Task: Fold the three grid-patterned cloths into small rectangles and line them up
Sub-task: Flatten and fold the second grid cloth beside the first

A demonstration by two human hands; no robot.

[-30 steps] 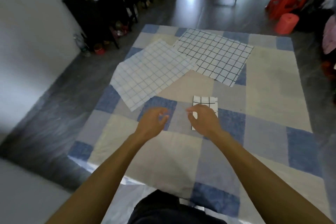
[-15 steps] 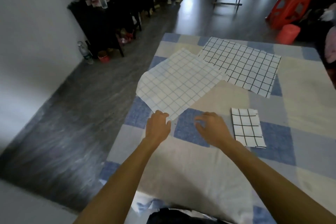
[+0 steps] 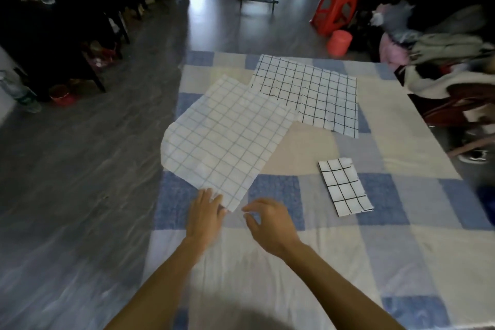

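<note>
On the blue-and-cream checked blanket (image 3: 401,249) lie three grid cloths. A folded small rectangle with black lines (image 3: 344,186) rests to the right. A pale cloth with faint blue lines (image 3: 227,136) lies spread flat, its near corner pointing at me. Behind it a white cloth with black lines (image 3: 310,88) lies flat, partly overlapped. My left hand (image 3: 205,215) touches the pale cloth's near corner, fingers together. Just right of that corner hovers my right hand (image 3: 270,222), fingers curled and apart, holding nothing.
Dark grey floor lies to the left of the blanket. A dark table with bottles (image 3: 24,94) stands far left. A red stool (image 3: 336,7) and a red bucket (image 3: 338,41) sit beyond the blanket. A pile of clothes (image 3: 450,67) crowds the right edge.
Both hands left the folded rectangle and moved left to the pale cloth's near corner. The view has swung left, so the folded rectangle now lies to my right.
</note>
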